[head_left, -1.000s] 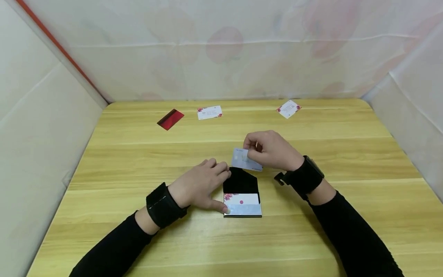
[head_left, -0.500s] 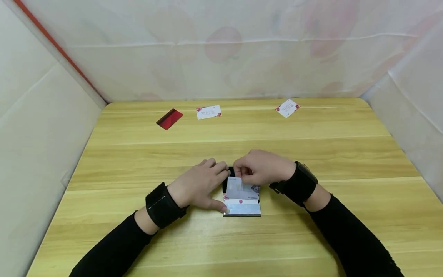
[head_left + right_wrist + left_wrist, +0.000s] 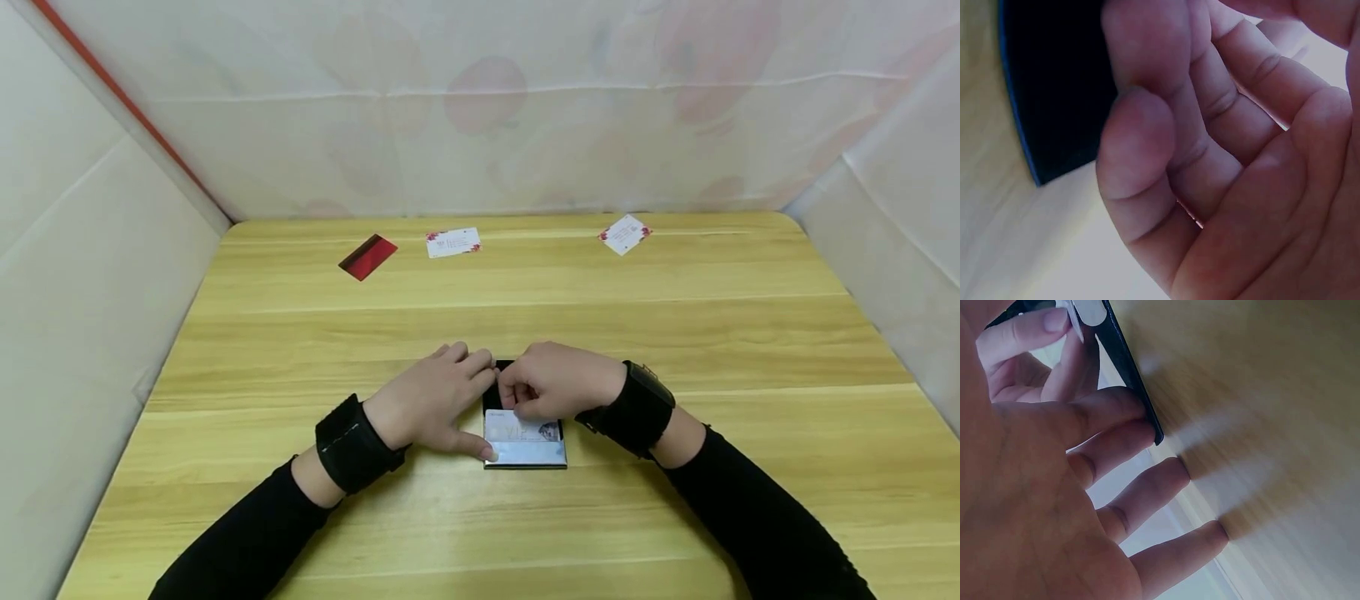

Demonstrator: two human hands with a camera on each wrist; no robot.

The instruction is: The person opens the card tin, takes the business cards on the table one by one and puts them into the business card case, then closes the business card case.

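Observation:
An opened card holder (image 3: 525,454) lies on the table, its black flap (image 3: 1054,87) folded back away from the person and a silvery band across its front. My right hand (image 3: 564,381) pinches a pale plastic card (image 3: 517,430) by its upper edge, thumb against bent fingers. The card's lower part goes behind the silvery band. My left hand (image 3: 438,406) steadies the holder: its thumb rests on the front left corner, and its fingers, fairly straight in the left wrist view, touch the flap's edge (image 3: 1127,369) or the table. The flap's right part is hidden by the right hand.
Near the table's back edge lie a red card with a dark stripe (image 3: 367,257), a white flowered card (image 3: 453,242) and another such card (image 3: 625,234) farther right. Pale cloth walls (image 3: 480,150) enclose the wooden table (image 3: 300,333) behind and at the sides.
My right hand has brought the pale card down towards the person, from above the flap to behind the silvery band, covering the flowered card there. The left hand has stayed in place.

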